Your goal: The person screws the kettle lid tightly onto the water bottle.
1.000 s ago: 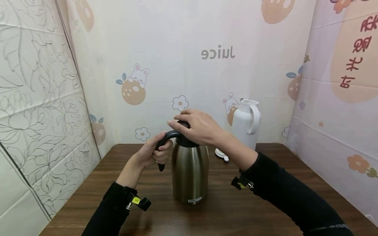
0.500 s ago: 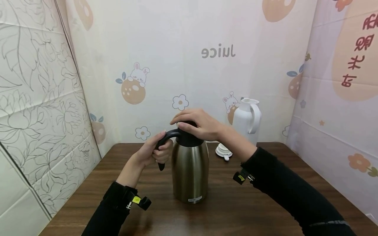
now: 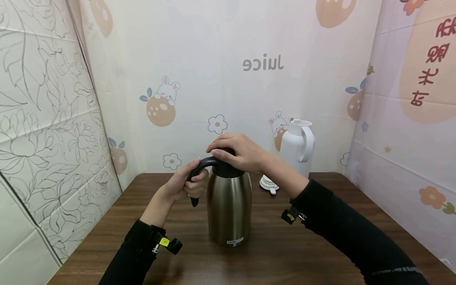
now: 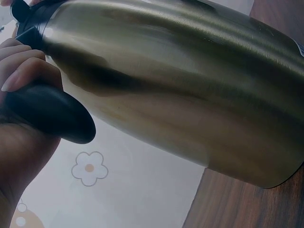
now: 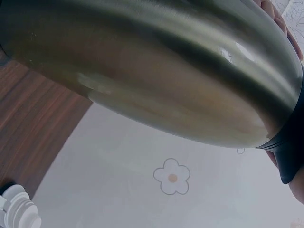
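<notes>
A pale printed backdrop [image 3: 221, 35] with rabbits, oranges, flowers and a mirrored "Juice" fills the far side, joined by a line-drawn floral sheet [image 3: 50, 130] on the left and a sheet with red characters [image 3: 406, 130] on the right. Below them spreads the brown wood-grain surface [image 3: 285, 257].

Two black sleeves come in from the near edge, the right sleeve [image 3: 342, 225] showing more of its length than the left sleeve [image 3: 137, 247]. Between them, the steel jug [image 3: 229, 209] stands upright near the middle of the surface, its body brushed and brownish gold. A white jug [image 3: 293, 148] stands farther back on the right, partly behind the right forearm.

The right hand [image 3: 246, 152] grasps the black top [image 3: 225, 171] of the steel jug from above, thumb along the near side and fingers reaching over the far side. The left hand [image 3: 187, 180] is clenched round the black handle [image 3: 208, 161], whose lower tip pokes out beneath the fingers.

A white stopper [image 3: 269, 185] lies on the surface near the white jug, partly covered by the right forearm. Small black cameras [image 3: 174, 246] sit at both wrists. Smallest is a pale label [image 3: 235, 241] low on the steel jug, its print too fine to read.
</notes>
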The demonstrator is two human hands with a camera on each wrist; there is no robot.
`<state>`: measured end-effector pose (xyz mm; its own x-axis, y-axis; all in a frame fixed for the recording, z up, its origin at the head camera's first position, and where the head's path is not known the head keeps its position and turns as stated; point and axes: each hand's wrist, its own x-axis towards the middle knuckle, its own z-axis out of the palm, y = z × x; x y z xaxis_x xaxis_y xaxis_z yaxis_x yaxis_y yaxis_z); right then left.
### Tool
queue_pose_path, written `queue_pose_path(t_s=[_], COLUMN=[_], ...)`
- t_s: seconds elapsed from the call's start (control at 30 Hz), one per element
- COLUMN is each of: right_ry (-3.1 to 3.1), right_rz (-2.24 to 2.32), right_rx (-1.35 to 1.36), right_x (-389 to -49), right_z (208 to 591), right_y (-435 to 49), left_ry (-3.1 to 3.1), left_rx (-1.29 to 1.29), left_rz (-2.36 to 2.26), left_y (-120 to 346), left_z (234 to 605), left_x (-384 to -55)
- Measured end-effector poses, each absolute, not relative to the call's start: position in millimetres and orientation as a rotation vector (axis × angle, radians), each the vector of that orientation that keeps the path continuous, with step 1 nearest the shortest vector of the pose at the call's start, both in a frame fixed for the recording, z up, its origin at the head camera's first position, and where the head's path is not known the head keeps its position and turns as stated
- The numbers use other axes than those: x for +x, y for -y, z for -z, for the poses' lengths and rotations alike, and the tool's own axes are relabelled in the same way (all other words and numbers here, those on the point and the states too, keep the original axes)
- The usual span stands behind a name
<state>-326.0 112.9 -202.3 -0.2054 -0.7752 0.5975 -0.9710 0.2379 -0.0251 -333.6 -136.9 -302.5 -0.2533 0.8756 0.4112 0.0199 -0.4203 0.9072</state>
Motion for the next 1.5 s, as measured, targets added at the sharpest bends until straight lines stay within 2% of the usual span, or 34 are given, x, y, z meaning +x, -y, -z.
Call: queue_pose_path(t_s=[1.07, 1.23, 1.5], right_ry=[2.416, 2.485, 2.533], right_rz=[-0.367, -0.381, -0.363], right_rx=[0.855, 0.877, 1.079], right_x=[-285.2, -281.8, -288.0], right_z=[205.9, 199.7, 190.0], right_y=[-82.0, -84.3, -98.6], left_ry=[-1.138, -1.131, -1.135], left_rx=[1.372, 1.383, 1.370], left_rz=[-1.755, -1.747, -1.744], left_y=[137.3, 136.5, 137.2], left_z=[304.8, 304.3, 304.3], left_x=[-334.4, -334.6, -334.8])
